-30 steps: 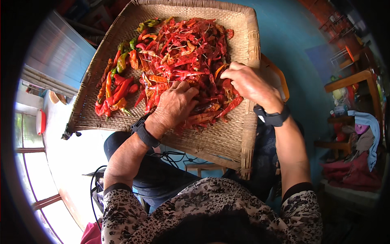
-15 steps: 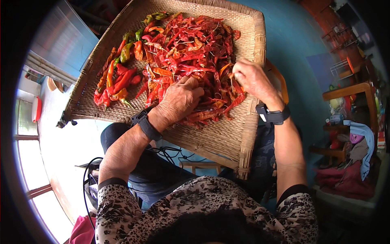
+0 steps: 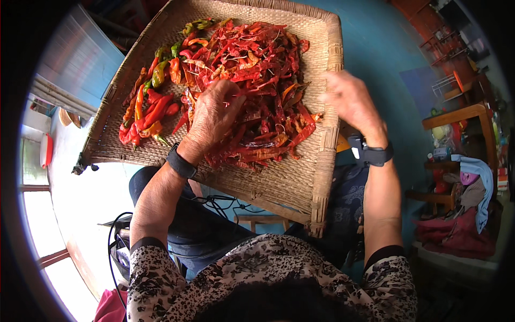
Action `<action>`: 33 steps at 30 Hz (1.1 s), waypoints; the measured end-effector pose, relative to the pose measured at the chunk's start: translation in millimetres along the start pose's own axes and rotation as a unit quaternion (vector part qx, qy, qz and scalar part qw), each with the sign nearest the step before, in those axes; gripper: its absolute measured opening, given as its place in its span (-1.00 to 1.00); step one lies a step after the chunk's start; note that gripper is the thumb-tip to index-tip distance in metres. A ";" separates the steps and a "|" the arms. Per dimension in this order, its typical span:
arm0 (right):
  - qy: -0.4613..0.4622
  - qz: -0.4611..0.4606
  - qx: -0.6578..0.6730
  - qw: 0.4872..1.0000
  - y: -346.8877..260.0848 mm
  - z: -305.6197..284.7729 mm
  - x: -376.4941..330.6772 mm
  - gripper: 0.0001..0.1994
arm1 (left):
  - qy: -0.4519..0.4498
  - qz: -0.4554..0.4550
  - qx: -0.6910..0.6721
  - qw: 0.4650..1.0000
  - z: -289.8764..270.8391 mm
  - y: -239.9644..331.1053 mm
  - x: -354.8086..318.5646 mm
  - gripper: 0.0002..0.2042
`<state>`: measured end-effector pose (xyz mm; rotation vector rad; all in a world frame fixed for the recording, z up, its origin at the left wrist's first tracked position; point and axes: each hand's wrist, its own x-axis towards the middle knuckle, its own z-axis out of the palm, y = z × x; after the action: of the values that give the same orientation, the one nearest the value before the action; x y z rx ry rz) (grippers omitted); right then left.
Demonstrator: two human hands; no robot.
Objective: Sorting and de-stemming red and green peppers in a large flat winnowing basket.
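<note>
A heap of dried red chili peppers (image 3: 263, 59) covers much of a woven tray (image 3: 257, 185). My left hand (image 3: 217, 110) is over the left side of the heap, its fingers curled together with a bit of red chili pepper (image 3: 231, 98) showing between thumb and fingers. My right hand (image 3: 351, 102) is smeared by motion above the tray's right rim, apart from the heap; whether it holds anything is not visible. Fresher red peppers (image 3: 157, 111) lie in a smaller group on the left of the tray, with a few green ones (image 3: 159, 74) farther back.
Below the tray are my legs (image 3: 206, 225), some black cables (image 3: 217, 204) and a low wooden stool (image 3: 263, 219). At the right stands a wooden chair (image 3: 456, 121) with cloths (image 3: 456, 231) beside it. A bluish panel (image 3: 80, 59) is at the far left.
My left hand has moved left and farther away over the heap. My right hand has swung right, from the heap's edge to above the tray's rim. The tray has shifted slightly left.
</note>
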<state>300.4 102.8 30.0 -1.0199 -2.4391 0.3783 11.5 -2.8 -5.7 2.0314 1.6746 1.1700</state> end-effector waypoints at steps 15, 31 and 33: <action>-0.098 0.046 0.053 0.993 -32.9 1.7 18.2 -0.85 | -0.129 0.280 0.205 0.929 31.8 16.7 -30.9 -0.44; 0.046 0.067 0.335 0.939 -44.3 28.4 39.5 -0.91 | 0.026 -0.199 -0.461 0.864 -7.9 -2.3 7.8 -0.77; 0.097 0.066 0.282 0.952 -39.5 20.0 41.2 -0.92 | 0.019 -0.231 -0.494 0.838 -11.8 -2.9 5.8 -0.77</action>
<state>241.2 104.1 42.3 -0.9085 -1.9190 0.9110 1.1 0.1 2.4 0.9061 1.0661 1.4408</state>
